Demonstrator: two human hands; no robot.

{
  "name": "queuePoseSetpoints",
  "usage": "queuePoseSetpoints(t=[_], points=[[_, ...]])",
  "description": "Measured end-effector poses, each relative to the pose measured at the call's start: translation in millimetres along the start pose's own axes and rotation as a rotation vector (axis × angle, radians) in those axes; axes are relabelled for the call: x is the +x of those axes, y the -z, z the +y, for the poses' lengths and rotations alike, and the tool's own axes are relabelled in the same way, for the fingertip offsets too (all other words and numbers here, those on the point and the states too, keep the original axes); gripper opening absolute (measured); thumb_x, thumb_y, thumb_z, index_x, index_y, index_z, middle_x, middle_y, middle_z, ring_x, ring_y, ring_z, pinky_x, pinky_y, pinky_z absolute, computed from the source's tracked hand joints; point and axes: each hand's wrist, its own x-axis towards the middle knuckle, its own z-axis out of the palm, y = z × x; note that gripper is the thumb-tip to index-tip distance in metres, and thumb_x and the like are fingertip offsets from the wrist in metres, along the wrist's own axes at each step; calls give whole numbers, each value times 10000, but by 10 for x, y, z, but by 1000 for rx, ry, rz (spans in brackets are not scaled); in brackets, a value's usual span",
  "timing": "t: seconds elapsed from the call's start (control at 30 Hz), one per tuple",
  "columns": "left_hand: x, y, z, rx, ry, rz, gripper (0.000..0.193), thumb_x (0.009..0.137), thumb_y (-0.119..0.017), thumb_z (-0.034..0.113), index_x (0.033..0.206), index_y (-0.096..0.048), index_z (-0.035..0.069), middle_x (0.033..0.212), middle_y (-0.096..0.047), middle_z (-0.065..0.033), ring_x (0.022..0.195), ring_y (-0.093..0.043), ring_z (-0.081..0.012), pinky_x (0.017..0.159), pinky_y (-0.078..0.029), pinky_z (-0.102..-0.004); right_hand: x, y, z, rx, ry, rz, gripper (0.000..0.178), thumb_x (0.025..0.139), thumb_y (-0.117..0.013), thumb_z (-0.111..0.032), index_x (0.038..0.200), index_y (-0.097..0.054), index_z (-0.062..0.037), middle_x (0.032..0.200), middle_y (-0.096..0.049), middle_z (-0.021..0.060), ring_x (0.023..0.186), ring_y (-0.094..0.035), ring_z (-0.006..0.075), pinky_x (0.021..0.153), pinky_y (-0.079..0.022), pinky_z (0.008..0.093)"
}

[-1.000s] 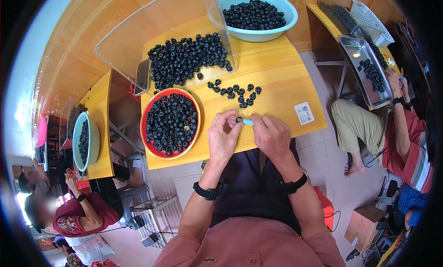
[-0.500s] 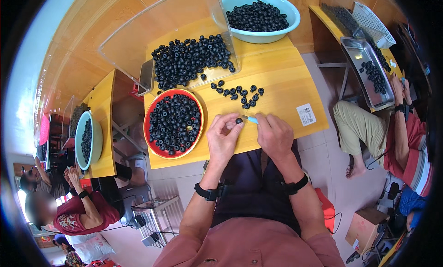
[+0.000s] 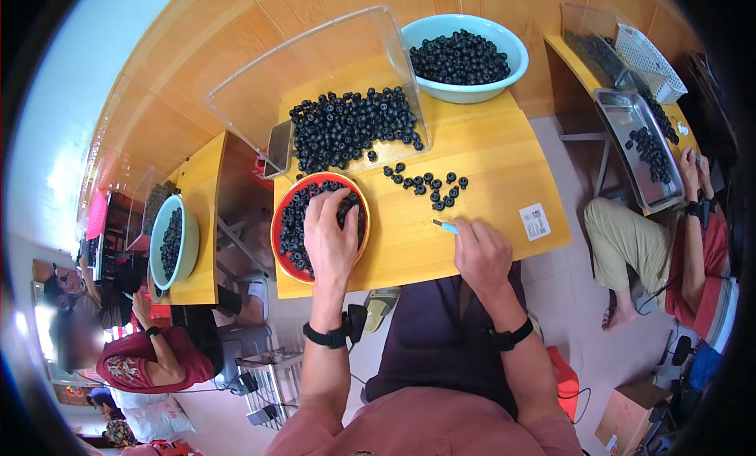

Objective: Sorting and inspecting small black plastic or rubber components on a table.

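Note:
My left hand (image 3: 329, 235) reaches into a round red bowl with a yellow rim (image 3: 364, 247) full of small round black pieces with holes (image 3: 296, 234). Its thumb stands apart from the fingers, and I see nothing held between them. My right hand (image 3: 483, 253) grips a small knife with a light blue handle (image 3: 448, 228), its short blade pointing left above the table. Beyond the knife, several loose black pieces (image 3: 428, 178) lie scattered on the yellow wooden table (image 3: 488, 153).
Behind the bowl, a clear plastic bin lying on its side (image 3: 315, 31) holds a heap of black pieces (image 3: 354, 125). A light blue basin (image 3: 465, 94) of them stands at the back right. A white label (image 3: 534, 221) is on the table's right. Other people sit at tables on both sides.
My left hand has moved left from the knife into the red bowl; the black piece it pinched is no longer seen in it. My right hand still holds the knife.

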Motion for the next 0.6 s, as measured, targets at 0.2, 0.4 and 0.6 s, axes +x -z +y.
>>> queuePoseSetpoints(t=[0.2, 0.4, 0.6], points=[[541, -429, 51, 46, -317, -367, 375, 891, -677, -15, 1263, -698, 31, 1194, -714, -193, 1140, -679, -403, 979, -559, -470, -3, -19, 18, 21, -5, 20, 145, 858, -737, -86, 1002, -732, -66, 753, -538, 60, 700, -640, 242, 622, -522, 383], [689, -750, -154, 182, -232, -539, 396, 873, -685, -14, 1267, -694, 27, 1156, -720, -223, 1096, -697, -426, 974, -563, -492, -10, -37, -6, 47, -12, 30, 129, 853, -715, -68, 979, -742, -65, 764, -544, 59, 711, -644, 242, 633, -531, 387], [511, -609, -4, 131, -188, -498, 319, 863, -684, -25, 1173, -746, 19, 1080, -724, -219, 1007, -710, -430, 921, -583, -478, -16, -20, 17, 43, -7, 41, 151, 845, -717, -68, 990, -759, -53, 768, -545, 62, 715, -648, 240, 635, -538, 384]])
